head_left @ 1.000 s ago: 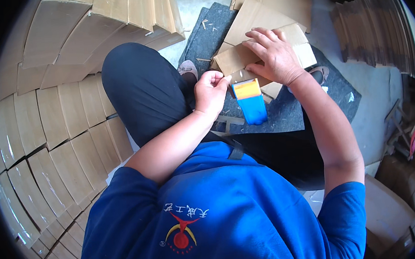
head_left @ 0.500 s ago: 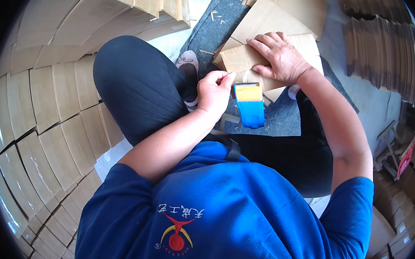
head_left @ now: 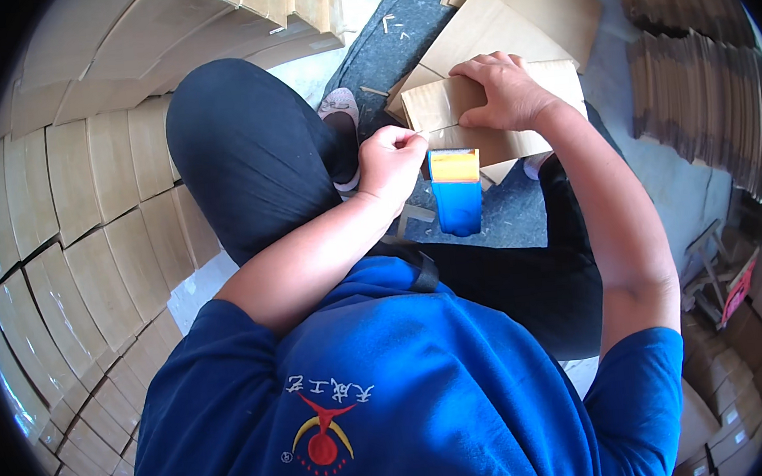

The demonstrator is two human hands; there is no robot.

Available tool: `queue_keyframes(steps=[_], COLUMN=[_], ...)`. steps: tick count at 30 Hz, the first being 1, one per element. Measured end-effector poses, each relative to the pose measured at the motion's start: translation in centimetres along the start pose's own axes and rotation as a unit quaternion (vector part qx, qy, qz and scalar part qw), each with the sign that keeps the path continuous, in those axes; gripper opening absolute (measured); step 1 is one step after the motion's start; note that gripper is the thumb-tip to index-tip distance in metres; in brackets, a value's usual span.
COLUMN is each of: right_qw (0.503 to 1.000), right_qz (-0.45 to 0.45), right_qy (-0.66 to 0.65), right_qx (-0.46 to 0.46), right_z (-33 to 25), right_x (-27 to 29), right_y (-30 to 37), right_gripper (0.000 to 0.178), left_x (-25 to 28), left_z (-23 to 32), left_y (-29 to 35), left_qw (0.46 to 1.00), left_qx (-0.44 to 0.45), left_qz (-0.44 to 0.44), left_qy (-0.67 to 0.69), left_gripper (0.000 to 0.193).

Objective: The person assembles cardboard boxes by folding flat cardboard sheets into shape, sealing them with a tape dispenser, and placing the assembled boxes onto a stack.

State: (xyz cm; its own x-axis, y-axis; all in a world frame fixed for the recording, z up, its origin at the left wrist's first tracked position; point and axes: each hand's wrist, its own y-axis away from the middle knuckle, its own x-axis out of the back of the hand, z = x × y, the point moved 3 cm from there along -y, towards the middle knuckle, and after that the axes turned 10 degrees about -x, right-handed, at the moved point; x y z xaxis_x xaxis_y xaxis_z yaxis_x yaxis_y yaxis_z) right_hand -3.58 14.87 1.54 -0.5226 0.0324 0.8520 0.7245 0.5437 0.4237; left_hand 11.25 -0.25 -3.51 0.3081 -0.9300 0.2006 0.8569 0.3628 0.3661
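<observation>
right hand (head_left: 508, 92) is spread flat, palm down, pressing on a folded brown cardboard piece (head_left: 442, 108) that lies on a dark grey felt mat (head_left: 509, 214) on the floor between the person's knees. fingers reach over the top edge of the cardboard, thumb tucked toward its middle. left hand (head_left: 390, 158) is pressed together into a loose fist with thumb and forefinger pinching something thin right at the left edge of that cardboard, looks like the end of a strip of tape, but it's too small to say for sure.

just below the cardboard's near edge, a blue tape dispenser with an orange top (head_left: 456, 187) stands on the mat, just beside the left hand's knuckles and not held by either hand.

more flat cardboard sheets (head_left: 507, 22) sit under and behind the folded piece, toward the far edge of the mat. a few small scraps (head_left: 393, 24) lie near the mat's far corner. the person's left leg in dark trousers (head_left: 249, 150) is bent up along the mat's left edge, with a light shoe (head_left: 338, 116) poking out next to the cardboard.

off the mat: big stacks of flattened cardboard boxes (head_left: 83, 199) fill the whole left side and the top, and another row of bundled flats (head_left: 702, 105) stands on the right. blue shirt (head_left: 385, 399) fills the bottom of the view.
</observation>
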Motion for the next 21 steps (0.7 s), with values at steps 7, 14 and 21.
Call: queue_keyframes(steps=[7,14,21], right_qw=[0.989,0.99,0.987], right_qz=[-0.138,-0.13,-0.133], right_qy=[-0.019,-0.017,0.048], right_qx=[-0.044,-0.049,-0.076], right_z=[0.4,-0.3,-2.7], right_x=[1.4,1.1,0.8], right_y=[-0.4,0.1,0.3], right_gripper=[0.077,0.077,0.077], left_x=[0.1,0.6,0.9], left_z=[0.6,-0.9,-1.1], left_y=[-0.4,-1.1,-1.5], left_qw=[0.985,0.962,0.988], left_qx=[0.057,0.125,0.062], left_qz=[-0.058,-0.145,-0.115], left_qy=[0.149,0.195,0.077], left_gripper=[0.025,0.02,0.024])
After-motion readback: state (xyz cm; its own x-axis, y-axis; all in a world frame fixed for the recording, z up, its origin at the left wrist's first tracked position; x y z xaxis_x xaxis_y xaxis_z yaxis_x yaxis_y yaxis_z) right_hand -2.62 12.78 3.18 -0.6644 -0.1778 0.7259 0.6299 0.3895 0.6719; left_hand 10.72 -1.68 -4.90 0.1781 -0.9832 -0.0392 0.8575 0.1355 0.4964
